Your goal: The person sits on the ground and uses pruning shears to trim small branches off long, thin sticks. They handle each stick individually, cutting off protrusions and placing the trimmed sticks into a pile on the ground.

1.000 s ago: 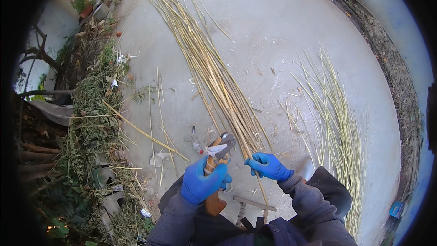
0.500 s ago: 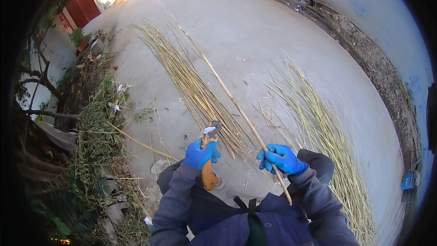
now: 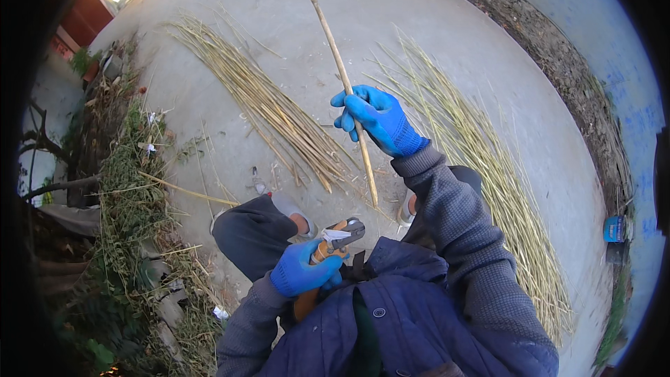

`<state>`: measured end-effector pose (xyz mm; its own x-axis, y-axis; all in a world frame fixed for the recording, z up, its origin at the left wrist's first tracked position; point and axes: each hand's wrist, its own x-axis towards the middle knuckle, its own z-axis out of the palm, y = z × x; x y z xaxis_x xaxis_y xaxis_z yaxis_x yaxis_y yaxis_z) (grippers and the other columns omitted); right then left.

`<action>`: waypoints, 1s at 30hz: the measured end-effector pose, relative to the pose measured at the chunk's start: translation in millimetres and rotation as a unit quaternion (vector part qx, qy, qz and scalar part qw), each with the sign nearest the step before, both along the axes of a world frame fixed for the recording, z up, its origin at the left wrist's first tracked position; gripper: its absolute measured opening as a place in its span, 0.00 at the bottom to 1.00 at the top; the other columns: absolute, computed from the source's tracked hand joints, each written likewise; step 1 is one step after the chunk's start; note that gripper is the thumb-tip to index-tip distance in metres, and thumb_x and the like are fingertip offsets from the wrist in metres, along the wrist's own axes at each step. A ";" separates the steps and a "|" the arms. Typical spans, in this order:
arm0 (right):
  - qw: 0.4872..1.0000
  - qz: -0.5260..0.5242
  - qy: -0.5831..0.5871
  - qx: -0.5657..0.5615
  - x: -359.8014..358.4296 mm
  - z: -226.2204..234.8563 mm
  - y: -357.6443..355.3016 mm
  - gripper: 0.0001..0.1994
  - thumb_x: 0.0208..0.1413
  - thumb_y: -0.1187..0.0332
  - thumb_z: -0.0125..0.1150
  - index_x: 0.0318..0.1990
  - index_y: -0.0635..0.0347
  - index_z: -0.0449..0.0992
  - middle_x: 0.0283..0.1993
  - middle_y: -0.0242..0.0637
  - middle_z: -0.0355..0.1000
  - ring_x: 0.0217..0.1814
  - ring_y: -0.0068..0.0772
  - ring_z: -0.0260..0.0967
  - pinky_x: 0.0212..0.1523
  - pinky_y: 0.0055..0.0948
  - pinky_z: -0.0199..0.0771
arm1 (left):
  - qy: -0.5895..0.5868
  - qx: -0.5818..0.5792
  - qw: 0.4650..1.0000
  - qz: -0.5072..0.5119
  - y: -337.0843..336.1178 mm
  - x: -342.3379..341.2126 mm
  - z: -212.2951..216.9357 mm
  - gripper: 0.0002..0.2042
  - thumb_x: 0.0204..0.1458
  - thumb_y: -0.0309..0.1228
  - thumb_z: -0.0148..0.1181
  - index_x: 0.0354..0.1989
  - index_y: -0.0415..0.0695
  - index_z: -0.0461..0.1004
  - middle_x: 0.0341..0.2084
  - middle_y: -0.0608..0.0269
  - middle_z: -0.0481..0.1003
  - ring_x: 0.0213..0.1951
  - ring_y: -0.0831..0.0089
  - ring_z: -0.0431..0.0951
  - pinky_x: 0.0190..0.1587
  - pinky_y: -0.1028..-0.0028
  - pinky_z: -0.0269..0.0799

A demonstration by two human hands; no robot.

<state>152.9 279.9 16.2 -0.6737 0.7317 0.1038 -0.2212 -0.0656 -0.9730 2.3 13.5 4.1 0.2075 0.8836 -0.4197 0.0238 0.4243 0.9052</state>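
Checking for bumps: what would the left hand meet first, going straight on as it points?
With its wooden-handled tool leading, the left hand would perhaps meet the stick in the right hand, near its lower end; depth is unclear.

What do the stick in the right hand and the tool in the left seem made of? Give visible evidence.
Stick: probably wood or woody stem, unpainted; uneven tan surface. Tool: head apparently metal, grey, slightly shiny; handle likely wood, judging by its orange-brown colour.

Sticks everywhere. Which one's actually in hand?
The tan stick gripped by the right hand, slanting out through the picture's top edge. Others lie on the ground, mostly in the left pile and right pile.
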 end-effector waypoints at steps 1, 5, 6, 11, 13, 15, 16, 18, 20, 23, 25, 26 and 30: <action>1.000 -0.003 0.008 -0.011 -1.8 3.3 -1.2 0.15 0.66 0.61 0.53 0.48 0.66 0.76 0.30 0.38 0.76 0.26 0.24 0.73 0.29 0.23 0.76 | 0.035 0.000 0.999 -0.004 0.9 2.5 0.3 0.11 0.59 0.30 0.59 0.46 0.36 0.75 0.26 0.61 0.80 0.28 0.77 0.80 0.32 0.75 0.77; 0.999 -0.045 -0.017 0.015 -3.7 12.4 -10.7 0.14 0.64 0.61 0.57 0.45 0.66 0.75 0.29 0.36 0.75 0.26 0.23 0.73 0.27 0.21 0.76 | 0.019 -0.040 0.999 -0.001 8.5 9.5 3.1 0.11 0.59 0.30 0.59 0.45 0.37 0.75 0.26 0.62 0.80 0.28 0.78 0.80 0.32 0.76 0.77; 0.997 -0.064 -0.040 0.023 -3.8 13.5 -13.3 0.14 0.64 0.61 0.58 0.46 0.65 0.75 0.29 0.36 0.75 0.27 0.23 0.74 0.27 0.21 0.76 | 0.031 -0.034 0.999 -0.001 10.1 10.4 3.9 0.11 0.59 0.31 0.59 0.44 0.37 0.75 0.26 0.62 0.80 0.27 0.78 0.80 0.31 0.76 0.77; 0.980 -0.173 -0.083 0.052 -3.6 11.8 -24.7 0.13 0.57 0.60 0.66 0.39 0.62 0.75 0.24 0.32 0.73 0.23 0.19 0.71 0.24 0.19 0.73 | 0.041 -0.031 0.998 0.028 11.8 14.0 0.6 0.11 0.58 0.31 0.59 0.42 0.36 0.75 0.26 0.61 0.81 0.29 0.77 0.82 0.31 0.76 0.77; 0.974 -0.202 -0.081 0.063 -5.3 8.9 -26.9 0.14 0.54 0.60 0.68 0.35 0.61 0.74 0.23 0.30 0.71 0.21 0.18 0.69 0.23 0.19 0.71 | 0.043 -0.033 0.998 0.031 11.1 14.5 -4.9 0.11 0.57 0.32 0.60 0.41 0.35 0.75 0.26 0.60 0.81 0.30 0.76 0.83 0.32 0.75 0.77; 0.968 -0.231 -0.080 0.057 -8.2 5.5 -28.4 0.13 0.53 0.60 0.68 0.34 0.60 0.72 0.22 0.29 0.71 0.21 0.17 0.69 0.23 0.19 0.70 | 0.066 -0.007 0.997 0.026 10.2 15.1 -11.3 0.12 0.55 0.33 0.62 0.40 0.35 0.75 0.26 0.59 0.81 0.30 0.75 0.83 0.32 0.74 0.78; 0.965 -0.245 -0.080 0.054 -10.2 3.9 -29.0 0.13 0.53 0.61 0.68 0.33 0.60 0.72 0.22 0.29 0.70 0.21 0.16 0.68 0.22 0.19 0.70 | 0.078 -0.004 0.997 0.026 9.9 15.2 -14.4 0.12 0.55 0.33 0.62 0.39 0.35 0.75 0.26 0.58 0.81 0.30 0.74 0.83 0.32 0.73 0.78; 0.963 -0.256 -0.073 0.027 -13.8 0.9 -31.1 0.13 0.52 0.61 0.68 0.33 0.59 0.71 0.22 0.29 0.70 0.20 0.17 0.68 0.22 0.20 0.69 | 0.094 0.032 0.995 0.026 9.0 16.6 -19.6 0.12 0.54 0.34 0.63 0.37 0.35 0.75 0.25 0.57 0.81 0.29 0.73 0.83 0.32 0.72 0.77; 0.961 -0.266 -0.072 0.010 -17.3 -1.1 -33.8 0.14 0.51 0.62 0.69 0.32 0.59 0.71 0.22 0.28 0.69 0.20 0.16 0.67 0.21 0.20 0.69 | 0.118 0.055 0.991 0.027 8.8 17.2 -22.9 0.13 0.53 0.34 0.64 0.36 0.35 0.75 0.24 0.57 0.81 0.28 0.73 0.83 0.31 0.71 0.77; 0.955 -0.286 -0.083 0.006 -22.2 -2.3 -38.4 0.14 0.49 0.62 0.70 0.32 0.61 0.72 0.21 0.27 0.69 0.20 0.15 0.67 0.22 0.20 0.69 | 0.152 0.067 0.986 0.021 9.1 17.4 -23.8 0.13 0.52 0.34 0.65 0.36 0.35 0.75 0.23 0.56 0.80 0.27 0.73 0.82 0.31 0.71 0.77; 0.948 -0.304 -0.097 0.014 -24.8 -2.1 -41.1 0.14 0.50 0.62 0.69 0.32 0.61 0.72 0.21 0.28 0.69 0.20 0.16 0.67 0.22 0.21 0.70 | 0.155 0.050 0.986 0.024 9.2 18.2 -22.5 0.13 0.52 0.34 0.65 0.36 0.35 0.75 0.23 0.57 0.80 0.26 0.73 0.82 0.30 0.71 0.77; 0.946 -0.308 -0.101 0.017 -26.0 -1.9 -42.4 0.14 0.50 0.62 0.69 0.32 0.61 0.72 0.21 0.28 0.69 0.20 0.16 0.67 0.22 0.21 0.70 | 0.152 0.065 0.986 0.020 9.2 18.6 -21.6 0.12 0.54 0.32 0.63 0.38 0.35 0.75 0.23 0.58 0.80 0.26 0.74 0.82 0.30 0.73 0.77; 0.939 -0.322 -0.119 0.032 -28.4 -2.2 -48.0 0.14 0.50 0.61 0.68 0.33 0.61 0.72 0.21 0.29 0.70 0.20 0.18 0.68 0.22 0.22 0.72 | 0.112 0.074 0.989 0.054 8.4 21.0 -19.4 0.10 0.56 0.27 0.60 0.43 0.34 0.75 0.24 0.60 0.81 0.26 0.78 0.82 0.28 0.77 0.77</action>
<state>124.5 231.9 14.0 -0.1038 0.9926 0.0632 0.0291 0.0665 -0.9974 23.3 21.9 -15.3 0.0245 0.9510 -0.3083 0.1925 0.2981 0.9349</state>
